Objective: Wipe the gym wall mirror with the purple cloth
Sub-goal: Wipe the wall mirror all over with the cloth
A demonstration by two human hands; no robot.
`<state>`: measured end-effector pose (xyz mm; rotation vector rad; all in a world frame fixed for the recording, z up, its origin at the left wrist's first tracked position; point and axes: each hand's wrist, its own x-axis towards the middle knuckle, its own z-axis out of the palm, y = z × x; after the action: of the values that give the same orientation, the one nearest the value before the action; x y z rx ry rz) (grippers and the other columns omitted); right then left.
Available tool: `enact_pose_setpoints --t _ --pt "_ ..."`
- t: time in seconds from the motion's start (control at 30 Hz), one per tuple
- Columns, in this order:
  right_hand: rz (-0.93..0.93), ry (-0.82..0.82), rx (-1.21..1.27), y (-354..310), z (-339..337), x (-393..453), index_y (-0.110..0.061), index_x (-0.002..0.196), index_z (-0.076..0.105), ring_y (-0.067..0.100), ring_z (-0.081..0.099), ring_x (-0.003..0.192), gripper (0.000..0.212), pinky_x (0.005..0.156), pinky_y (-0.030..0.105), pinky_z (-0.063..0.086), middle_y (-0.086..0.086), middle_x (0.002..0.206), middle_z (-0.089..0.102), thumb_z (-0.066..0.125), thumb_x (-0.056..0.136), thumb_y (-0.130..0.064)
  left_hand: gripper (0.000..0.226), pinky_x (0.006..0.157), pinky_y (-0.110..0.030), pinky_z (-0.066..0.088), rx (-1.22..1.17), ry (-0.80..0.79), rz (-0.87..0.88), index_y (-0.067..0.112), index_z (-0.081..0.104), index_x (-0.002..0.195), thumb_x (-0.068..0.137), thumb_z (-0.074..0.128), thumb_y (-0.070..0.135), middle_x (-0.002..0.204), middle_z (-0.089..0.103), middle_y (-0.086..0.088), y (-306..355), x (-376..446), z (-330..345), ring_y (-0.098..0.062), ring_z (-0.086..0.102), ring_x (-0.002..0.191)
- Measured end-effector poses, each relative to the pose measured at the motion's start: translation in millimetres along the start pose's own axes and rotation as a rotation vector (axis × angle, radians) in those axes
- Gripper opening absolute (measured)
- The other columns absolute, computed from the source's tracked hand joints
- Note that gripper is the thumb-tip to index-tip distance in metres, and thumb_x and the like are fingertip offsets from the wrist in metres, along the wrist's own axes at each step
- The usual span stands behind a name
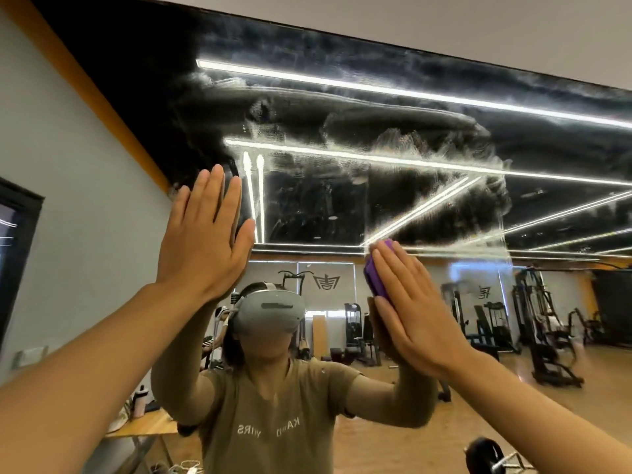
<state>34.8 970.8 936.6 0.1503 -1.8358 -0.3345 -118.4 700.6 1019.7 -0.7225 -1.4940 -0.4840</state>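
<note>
Head camera view, looking up along a gym wall mirror (342,148): a person stands close to the glass with both arms raised and both palms turned toward it. At right, the right hand (410,309) lies flat with its fingers straight and together, pressing the purple cloth (376,278) against the mirror. The cloth sits bunched between palm and glass, showing only along the hand's inner edge and past the fingertips; the fingers do not curl round it. At left, the left hand (205,230) is spread flat with straight fingers, held up at the glass and carrying nothing; whether the palm touches the surface cannot be told for certain. Above both hands the mirror carries broad cloudy smears and streaks over the reflected ceiling light strips (410,90). Lower in the glass appear the person's reflection in an olive T-shirt (273,415) and a grey headset (270,313), rows of weight machines (537,319) on a wooden floor, and a wooden table (147,425) at lower left.
</note>
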Motion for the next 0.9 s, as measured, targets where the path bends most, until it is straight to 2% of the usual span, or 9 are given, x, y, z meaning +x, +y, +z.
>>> enact_pose_setpoints --t 0.13,0.2,0.37,0.47,0.57,0.7,0.8,0.9 --pt "-0.109 -0.014 -0.079 11 -6 36 -0.013 0.16 0.015 0.015 0.003 0.156 0.06 0.126 0.029 -0.002 0.002 0.169 0.011 0.027 0.107 -0.037 0.074 0.126 -0.043 0.004 0.008 0.029 0.0 0.009 0.022 0.16 0.099 0.015 0.051 0.167 0.015 -0.014 1 -1 3 -0.028 0.009 0.155" --pt "-0.102 0.011 -0.109 18 -13 73 -0.014 0.16 0.016 0.013 0.001 0.156 0.061 0.125 0.027 -0.004 0.002 0.168 0.012 0.024 0.106 -0.04 0.072 0.125 -0.042 0.004 0.011 0.039 -0.002 0.009 0.021 0.16 0.1 0.016 0.05 0.167 0.015 -0.013 1 -2 4 -0.027 0.009 0.155" --pt "0.122 0.052 -0.064 33 -39 169 -0.009 0.161 0.011 0.018 0.001 0.156 0.069 0.121 0.025 -0.007 0.006 0.169 0.007 0.02 0.101 -0.042 0.071 0.125 -0.038 0.0 0.009 0.034 0.003 0.01 0.021 0.16 0.101 0.018 0.05 0.167 0.014 -0.012 1 -2 4 -0.025 0.008 0.155" --pt "0.168 0.074 -0.059 26 -37 175 -0.009 0.161 0.01 0.018 -0.001 0.156 0.069 0.123 0.027 -0.007 0.006 0.17 0.005 0.018 0.101 -0.043 0.071 0.124 -0.034 -0.004 0.002 0.03 0.005 0.01 0.02 0.16 0.101 0.018 0.05 0.167 0.013 -0.011 1 -1 2 -0.024 0.007 0.155" --pt "0.021 0.05 -0.04 -2 -19 124 -0.012 0.161 0.012 0.015 0.0 0.156 0.065 0.127 0.036 0.001 0.004 0.169 0.009 0.024 0.105 -0.043 0.071 0.122 -0.028 -0.011 -0.004 0.014 0.018 0.01 0.019 0.16 0.101 0.018 0.05 0.167 0.012 -0.011 0 -2 0 -0.025 0.006 0.155" --pt "-0.265 -0.094 -0.079 -23 1 37 -0.014 0.161 0.016 0.016 0.004 0.156 0.06 0.126 0.032 0.001 0.003 0.169 0.012 0.027 0.108 -0.041 0.075 0.12 -0.025 -0.017 -0.037 -0.024 0.023 0.014 0.012 0.16 0.097 0.01 0.055 0.168 0.004 -0.008 -2 -2 -5 -0.02 -0.004 0.155" --pt "-0.368 -0.154 -0.139 -17 -4 26 -0.012 0.16 0.019 0.018 0.007 0.156 0.058 0.126 0.031 0.001 0.006 0.168 0.017 0.024 0.109 -0.039 0.08 0.119 -0.024 -0.018 -0.047 -0.053 0.023 0.017 0.008 0.16 0.092 0.005 0.06 0.169 -0.001 -0.005 -2 -2 -10 -0.017 -0.009 0.154" --pt "-0.479 -0.203 -0.174 -5 -12 50 -0.012 0.159 0.02 0.014 0.004 0.156 0.059 0.125 0.027 -0.004 0.006 0.166 0.019 0.028 0.108 -0.039 0.08 0.121 -0.026 -0.015 -0.044 -0.072 0.044 0.018 0.008 0.16 0.093 0.005 0.061 0.169 0.0 -0.004 -6 -5 -11 -0.017 -0.008 0.155"
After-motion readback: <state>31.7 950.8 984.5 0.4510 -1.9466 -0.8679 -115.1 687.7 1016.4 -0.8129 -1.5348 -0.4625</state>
